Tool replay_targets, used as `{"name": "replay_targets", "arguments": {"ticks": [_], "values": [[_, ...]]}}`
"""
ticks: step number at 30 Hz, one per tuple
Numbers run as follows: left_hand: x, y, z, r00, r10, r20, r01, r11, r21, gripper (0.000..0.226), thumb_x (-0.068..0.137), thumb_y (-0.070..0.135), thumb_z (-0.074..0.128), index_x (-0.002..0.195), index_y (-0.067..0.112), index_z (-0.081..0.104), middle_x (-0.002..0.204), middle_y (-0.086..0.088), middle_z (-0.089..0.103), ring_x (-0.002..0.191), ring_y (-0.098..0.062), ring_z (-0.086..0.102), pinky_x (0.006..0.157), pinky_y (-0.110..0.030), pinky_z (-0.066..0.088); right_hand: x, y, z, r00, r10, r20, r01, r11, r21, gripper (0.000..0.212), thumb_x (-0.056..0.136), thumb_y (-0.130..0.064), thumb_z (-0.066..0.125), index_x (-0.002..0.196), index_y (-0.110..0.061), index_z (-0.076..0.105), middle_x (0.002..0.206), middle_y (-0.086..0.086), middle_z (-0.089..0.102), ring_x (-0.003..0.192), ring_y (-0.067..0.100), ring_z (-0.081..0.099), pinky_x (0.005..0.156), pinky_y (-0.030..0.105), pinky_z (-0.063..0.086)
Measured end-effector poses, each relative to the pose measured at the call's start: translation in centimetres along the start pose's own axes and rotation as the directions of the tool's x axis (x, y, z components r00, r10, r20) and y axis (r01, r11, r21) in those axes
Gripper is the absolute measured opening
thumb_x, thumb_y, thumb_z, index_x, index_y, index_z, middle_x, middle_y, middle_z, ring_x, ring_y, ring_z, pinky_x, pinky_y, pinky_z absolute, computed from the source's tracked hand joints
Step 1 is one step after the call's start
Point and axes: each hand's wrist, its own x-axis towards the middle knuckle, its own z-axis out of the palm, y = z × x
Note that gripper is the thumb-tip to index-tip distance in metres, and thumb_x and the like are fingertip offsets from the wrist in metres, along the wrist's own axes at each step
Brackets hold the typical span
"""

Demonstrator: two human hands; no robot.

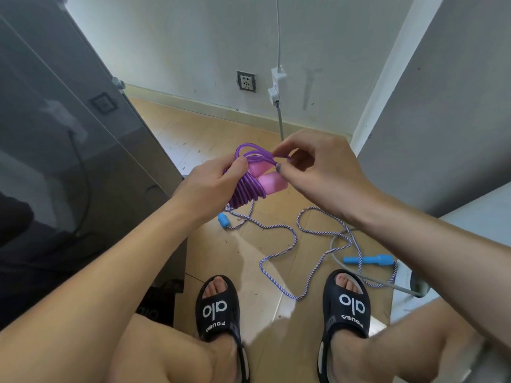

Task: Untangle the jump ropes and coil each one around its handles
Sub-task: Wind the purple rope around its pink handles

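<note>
My left hand (210, 181) grips the two pink handles (272, 182) of the purple jump rope, thumb pressing on top. Purple cord (246, 193) is wound in tight turns around the handles. My right hand (318, 167) pinches a loose purple loop (254, 153) above the handles. On the floor below lies a second rope, a striped purple-and-white cord (279, 257), spread out in loose curves. One of its blue handles (223, 220) lies under my left hand, the other blue handle (369, 260) lies to the right.
I sit with both feet in black slippers (218, 308) on a tan floor (257, 277). A dark glossy cabinet (69, 128) stands on the left, a grey wall panel (442, 120) on the right. A grey cable (337, 261) crosses the floor near the right foot.
</note>
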Motion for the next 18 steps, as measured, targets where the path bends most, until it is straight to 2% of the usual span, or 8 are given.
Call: {"name": "replay_targets", "arguments": {"ticks": [3, 5, 10, 13, 18], "values": [[-0.1, 0.4, 0.4, 1.000, 0.001, 0.006, -0.001, 1.000, 0.015, 0.038, 0.104, 0.051, 0.035, 0.101, 0.022, 0.060, 0.082, 0.001, 0.062, 0.069, -0.013, 0.055, 0.066, -0.034, 0.049, 0.1, 0.2, 0.3, 1.000, 0.016, -0.018, -0.017, 1.000, -0.014, 0.015, 0.076, -0.017, 0.070, 0.088, -0.025, 0.072, 0.080, -0.013, 0.067, 0.076, 0.009, 0.063, 0.074, 0.031, 0.055], [0.0, 0.5, 0.6, 1.000, 0.009, 0.000, -0.009, 0.999, 0.047, 0.039, 0.104, 0.052, 0.034, 0.100, 0.024, 0.060, 0.082, 0.000, 0.063, 0.069, -0.014, 0.056, 0.067, -0.037, 0.051, 0.1, 0.3, 0.5, 0.998, 0.031, -0.046, -0.032, 0.999, -0.018, 0.013, 0.076, -0.017, 0.070, 0.087, -0.024, 0.071, 0.079, -0.012, 0.067, 0.076, 0.009, 0.063, 0.074, 0.032, 0.055], [0.2, 0.5, 0.9, 0.999, 0.008, -0.042, -0.003, 0.993, 0.118, 0.034, 0.101, 0.057, 0.033, 0.094, 0.034, 0.057, 0.080, 0.004, 0.065, 0.070, -0.015, 0.061, 0.072, -0.046, 0.057, 0.2, 0.5, 0.9, 0.997, 0.054, -0.061, -0.055, 0.998, -0.015, 0.012, 0.078, -0.014, 0.068, 0.085, -0.023, 0.071, 0.078, -0.012, 0.068, 0.075, 0.006, 0.063, 0.070, 0.021, 0.051], [0.3, 0.9, 1.0, 0.997, 0.010, -0.082, 0.007, 0.980, 0.201, 0.031, 0.100, 0.058, 0.031, 0.097, 0.039, 0.055, 0.082, 0.008, 0.068, 0.075, -0.013, 0.065, 0.075, -0.047, 0.058, 0.2, 0.5, 1.0, 0.996, 0.064, -0.061, -0.065, 0.998, -0.008, 0.012, 0.084, -0.013, 0.065, 0.085, -0.023, 0.072, 0.073, -0.015, 0.065, 0.071, 0.003, 0.060, 0.065, 0.014, 0.042], [0.4, 1.2, 1.4, 0.999, 0.003, -0.051, 0.005, 0.988, 0.157, 0.032, 0.103, 0.054, 0.033, 0.094, 0.035, 0.057, 0.078, 0.006, 0.065, 0.066, -0.012, 0.061, 0.072, -0.046, 0.057, 0.4, 0.5, 0.7, 0.998, 0.033, -0.061, -0.035, 0.999, -0.031, 0.012, 0.091, -0.018, 0.058, 0.090, -0.022, 0.070, 0.079, -0.012, 0.069, 0.078, 0.008, 0.064, 0.073, 0.031, 0.052]]}}
